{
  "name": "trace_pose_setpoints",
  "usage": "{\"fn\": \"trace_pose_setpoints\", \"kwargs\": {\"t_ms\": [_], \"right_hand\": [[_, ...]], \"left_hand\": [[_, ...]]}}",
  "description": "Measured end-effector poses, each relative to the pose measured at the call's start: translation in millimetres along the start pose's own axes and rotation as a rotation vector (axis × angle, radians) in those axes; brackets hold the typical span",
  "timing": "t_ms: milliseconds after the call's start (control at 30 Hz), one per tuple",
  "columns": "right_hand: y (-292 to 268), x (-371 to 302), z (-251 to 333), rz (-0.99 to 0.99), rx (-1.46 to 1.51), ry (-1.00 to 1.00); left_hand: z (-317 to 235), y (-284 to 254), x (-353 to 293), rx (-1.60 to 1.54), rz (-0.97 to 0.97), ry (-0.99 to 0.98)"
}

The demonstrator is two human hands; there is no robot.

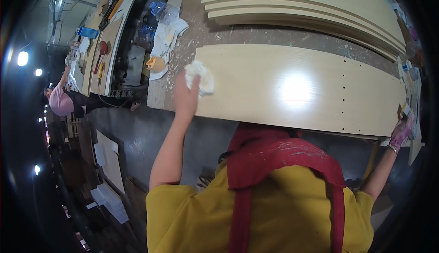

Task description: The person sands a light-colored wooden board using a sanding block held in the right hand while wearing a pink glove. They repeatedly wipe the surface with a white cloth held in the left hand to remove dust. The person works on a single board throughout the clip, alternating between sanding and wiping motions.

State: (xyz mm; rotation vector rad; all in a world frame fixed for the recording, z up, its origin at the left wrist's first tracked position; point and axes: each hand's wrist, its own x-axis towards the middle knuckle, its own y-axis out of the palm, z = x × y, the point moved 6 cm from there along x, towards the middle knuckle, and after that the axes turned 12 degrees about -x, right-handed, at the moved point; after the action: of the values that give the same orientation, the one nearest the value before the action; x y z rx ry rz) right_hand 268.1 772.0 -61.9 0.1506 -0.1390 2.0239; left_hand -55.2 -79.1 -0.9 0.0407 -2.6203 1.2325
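A long pale wood-look board (256,83) lies flat on the workbench in front of me, with small dark holes in rows across it and a bright reflection on its surface. My left hand (186,96) is closed on a crumpled white cloth (203,80), pressed against the board's left end. At the board's right end, my right hand (402,130), in a purple-stained glove, is closed around a small pale and brown object (405,110) that I cannot make out; the fingers are partly hidden.
Several matching panels (297,6) are stacked at the bench's far side. On the left are a plastic jug (165,13), a stained white rag (167,40) and an orange-tan lump (155,64). A person in pink (61,101) stands by another bench holding tools.
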Motion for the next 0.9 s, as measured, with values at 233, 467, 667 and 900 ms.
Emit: {"fn": "trace_pose_setpoints", "kwargs": {"t_ms": [233,467,667,900], "right_hand": [[-4,16,-5,0.023,-0.373,-0.214],[22,4,3,0.225,0.119,0.041],[8,21,-28,0.311,0.251,0.055],[56,-25,15,0.412,0.201,0.084]], "left_hand": [[-28,-16,-50,0.007,-0.061,0.078],[5,-78,-52,-0.185,-0.303,-0.125],[-106,31,-96,0.070,-0.236,0.251],[-314,184,-166,-0.179,0.064,0.510]]}}
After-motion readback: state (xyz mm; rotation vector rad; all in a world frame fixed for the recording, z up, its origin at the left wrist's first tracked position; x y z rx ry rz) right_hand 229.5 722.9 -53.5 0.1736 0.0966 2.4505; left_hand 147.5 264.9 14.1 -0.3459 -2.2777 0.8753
